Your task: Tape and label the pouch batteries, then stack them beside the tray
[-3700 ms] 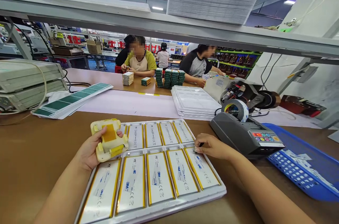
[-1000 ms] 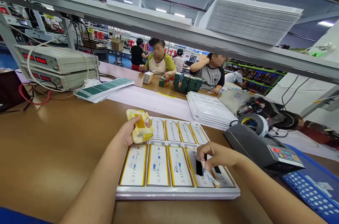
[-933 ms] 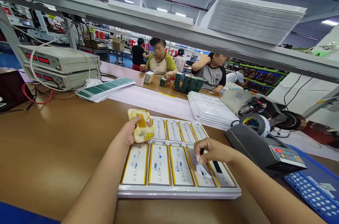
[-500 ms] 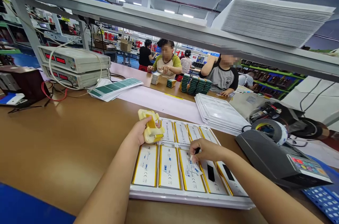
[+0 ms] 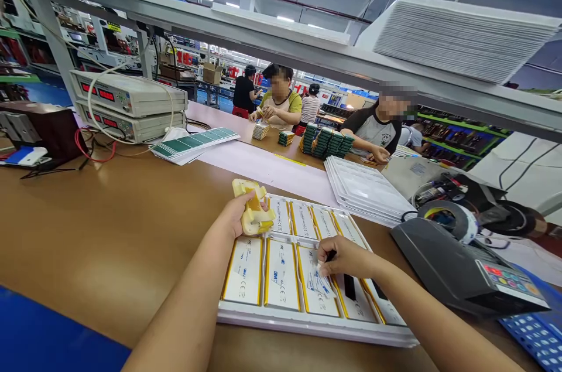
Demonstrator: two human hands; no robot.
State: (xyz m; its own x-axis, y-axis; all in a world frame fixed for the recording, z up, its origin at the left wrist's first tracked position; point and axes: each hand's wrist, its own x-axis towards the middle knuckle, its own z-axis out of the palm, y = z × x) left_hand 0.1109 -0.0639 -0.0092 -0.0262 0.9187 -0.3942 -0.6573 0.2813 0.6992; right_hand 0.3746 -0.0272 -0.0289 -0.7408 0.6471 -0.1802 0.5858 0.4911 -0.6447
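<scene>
A white tray (image 5: 307, 325) holds two rows of flat white battery cells with yellow edges (image 5: 281, 274). My left hand (image 5: 235, 217) grips a cream plastic jig (image 5: 252, 214) with yellow tape on it, over the tray's far left corner. My right hand (image 5: 345, 256) pinches a small white liner strip (image 5: 319, 283) on the third cell of the near row. The two cells to its right (image 5: 351, 296) each carry a black tape strip.
A grey tape dispenser machine (image 5: 465, 266) with a tape roll stands right of the tray, with a blue basket (image 5: 533, 334) beyond it. Stacked white trays (image 5: 366, 190) lie behind. Test instruments (image 5: 127, 105) and green label sheets (image 5: 195, 143) sit at left. Other people work across the bench.
My right hand has moved leftward along the near row, from the fourth cell to the third, leaving black strips on the cells to its right. The camera view swung left.
</scene>
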